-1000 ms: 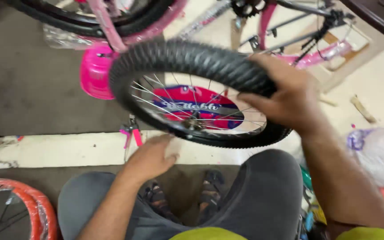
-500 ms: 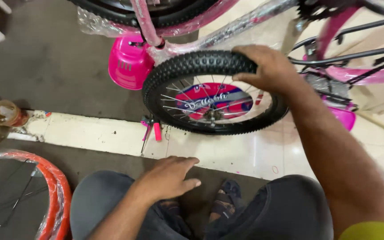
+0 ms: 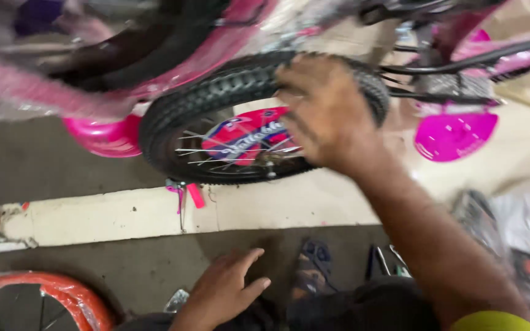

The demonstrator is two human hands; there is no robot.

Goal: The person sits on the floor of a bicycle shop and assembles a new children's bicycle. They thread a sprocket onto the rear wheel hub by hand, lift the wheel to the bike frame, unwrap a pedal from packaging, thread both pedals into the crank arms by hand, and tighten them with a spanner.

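My right hand [image 3: 326, 113] grips the top of a small black knobby bicycle wheel [image 3: 216, 104] with silver spokes and a pink and blue spoke disc [image 3: 243, 138]. The wheel stands upright on the floor, close under a pink bicycle frame [image 3: 216, 49]. My left hand [image 3: 225, 291] rests on my knee, fingers spread, holding nothing. Pink-handled pliers [image 3: 185, 196] lie on the pale floor strip just below the wheel. The picture is blurred by motion.
A pink round part [image 3: 455, 135] sits right of the wheel, another pink part [image 3: 102, 138] left of it. An orange-tyred wheel [image 3: 62, 294] lies at the lower left. My sandalled foot [image 3: 314, 270] and some tools [image 3: 384, 260] are at the bottom.
The view has swung and closed in; the wheel in my right hand now sits nearer the pink frame. My left hand has stayed on my knee.
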